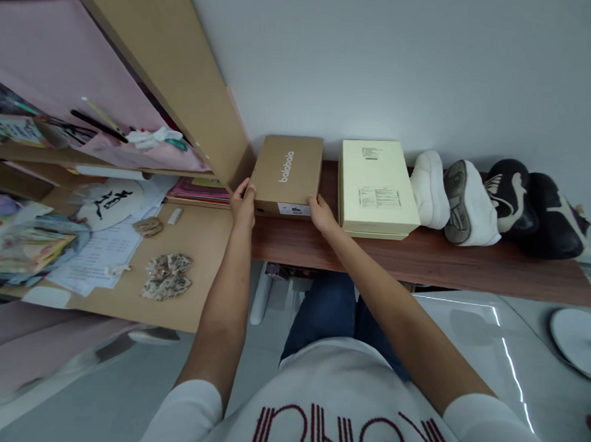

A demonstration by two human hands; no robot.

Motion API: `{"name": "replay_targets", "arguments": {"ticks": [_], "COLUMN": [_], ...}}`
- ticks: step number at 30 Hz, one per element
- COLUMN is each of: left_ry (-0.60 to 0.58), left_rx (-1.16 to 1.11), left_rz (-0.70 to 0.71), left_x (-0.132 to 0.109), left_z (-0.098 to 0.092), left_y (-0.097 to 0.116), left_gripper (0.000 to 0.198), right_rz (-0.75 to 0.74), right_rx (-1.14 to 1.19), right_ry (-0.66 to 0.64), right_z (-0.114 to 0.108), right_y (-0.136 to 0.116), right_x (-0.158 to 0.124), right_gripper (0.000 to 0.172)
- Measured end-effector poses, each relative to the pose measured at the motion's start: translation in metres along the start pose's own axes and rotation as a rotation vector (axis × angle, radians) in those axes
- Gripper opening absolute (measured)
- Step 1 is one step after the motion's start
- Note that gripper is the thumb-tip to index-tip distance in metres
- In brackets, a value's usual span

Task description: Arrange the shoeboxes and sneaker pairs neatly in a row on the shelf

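A brown shoebox (289, 167) with white lettering on its lid sits at the left end of a dark wooden shelf, close to the wall. My left hand (243, 203) grips its front left corner, thumb on top. At the front right corner, my right hand (321, 212) holds the box beside a white label. Just to the right stands a pale yellow shoebox (375, 186) with printed labels, apart from the brown one. My fingers are partly hidden behind the brown box's sides.
White shoes (430, 189) and black shoes (512, 197) line the wooden shelf (473, 268) on the right. At left, a desk (197, 268) bears a bow hair clip (168, 276), papers and a white cap (111, 204). A tall wooden panel (185, 67) rises beside the brown box.
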State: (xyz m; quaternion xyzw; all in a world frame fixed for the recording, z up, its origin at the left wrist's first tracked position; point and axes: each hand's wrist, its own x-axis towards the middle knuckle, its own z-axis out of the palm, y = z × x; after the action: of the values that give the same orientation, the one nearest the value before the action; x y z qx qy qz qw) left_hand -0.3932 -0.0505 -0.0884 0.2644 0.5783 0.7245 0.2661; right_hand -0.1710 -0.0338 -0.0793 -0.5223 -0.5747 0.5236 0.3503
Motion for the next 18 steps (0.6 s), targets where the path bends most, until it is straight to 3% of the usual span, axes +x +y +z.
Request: {"name": "replay_targets", "arguments": {"ticks": [4, 8, 13, 18], "left_ry": [0.024, 0.043, -0.118, -0.33], "left_rx": [0.071, 0.159, 0.16, 0.011], "left_rz": [0.024, 0.19, 0.254, 0.087], "left_x": [-0.004, -0.023, -0.064, -0.099], "left_z": [0.004, 0.017, 0.069, 0.129], "left_y": [0.016, 0.051, 0.087, 0.072], "left_gripper": [0.033, 0.04, 0.039, 0.039], "right_rz": [0.069, -0.053, -0.158, -0.192], "right_rx": [-0.069, -0.081, -0.055, -0.041], "right_ry": [0.018, 0.001, 0.066, 0.164], "right_z": [-0.007, -0.033, -0.094, -0.159], "right_y": [-0.018, -0.041, -0.067, -0.067], "right_x": [-0.006, -0.008, -0.004, -0.005], "right_gripper": [0.086, 0.094, 0.086, 0.075]}}
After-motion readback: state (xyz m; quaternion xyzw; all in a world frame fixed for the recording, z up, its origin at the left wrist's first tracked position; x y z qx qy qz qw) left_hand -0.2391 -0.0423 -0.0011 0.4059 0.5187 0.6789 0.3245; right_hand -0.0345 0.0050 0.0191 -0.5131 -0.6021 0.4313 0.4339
